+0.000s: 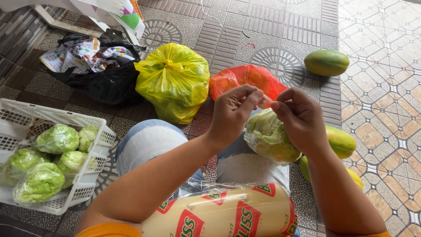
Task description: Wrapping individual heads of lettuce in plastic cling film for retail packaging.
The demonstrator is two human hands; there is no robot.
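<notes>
Item in hand: one head of lettuce [268, 136], pale green, sheathed in clear plastic film, resting on the person's lap above the knees in blue jeans [147, 142]. Left hand [232, 112]: closed in a pinch, thumb and fingers nipping the loose film at the top of the head. Right hand [300, 118]: likewise closed, fingertips pinching the same film just beside the left, palm lying against the head's right flank. Roll of cling film [228, 215], cream wrapper with red and green print, lies across the lap nearest the body, below the lettuce. Basket [76, 120], white plastic lattice, at the left edge of the tiled floor [272, 26]; it contains several wrapped lettuce heads [57, 139], touching one another. Yellow plastic bag [173, 81], knotted and full, on the floor beyond the knees. Red-orange plastic bag [245, 79], just right of the yellow one, partly behind the hands. Black plastic bag [107, 83] with printed paper on it, left of the yellow bag. Papaya [326, 62], green, apart toward the floor's upper right; further papayas [342, 141], green-yellow, beside the right forearm.
</notes>
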